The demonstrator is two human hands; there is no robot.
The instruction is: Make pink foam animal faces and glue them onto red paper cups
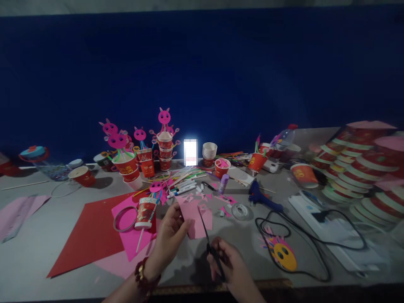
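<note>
Between the thumb and fingers of my left hand (pixel 173 230) is a sheet of light pink paper (pixel 196 225), lifted a little over the table. Black-handled scissors (pixel 212 251) are gripped in my right hand (pixel 229 261), their blades pointing up and away along the paper's right part. Whether the blades are parted is too fine to see. Just left of my left hand a red paper cup (pixel 146 211) with a pink creature head and a white stick lies tilted on bright pink paper (pixel 137 242).
Red card (pixel 91 231) covers the left. Markers (pixel 183 190), paper scraps, a glue stick (pixel 223 184) and a tape roll (pixel 240 211) lie beyond my hands. Right are a blue glue gun (pixel 263 198), its black cord, a yellow face cutout (pixel 284 254) and stacked cups (pixel 350 168).
</note>
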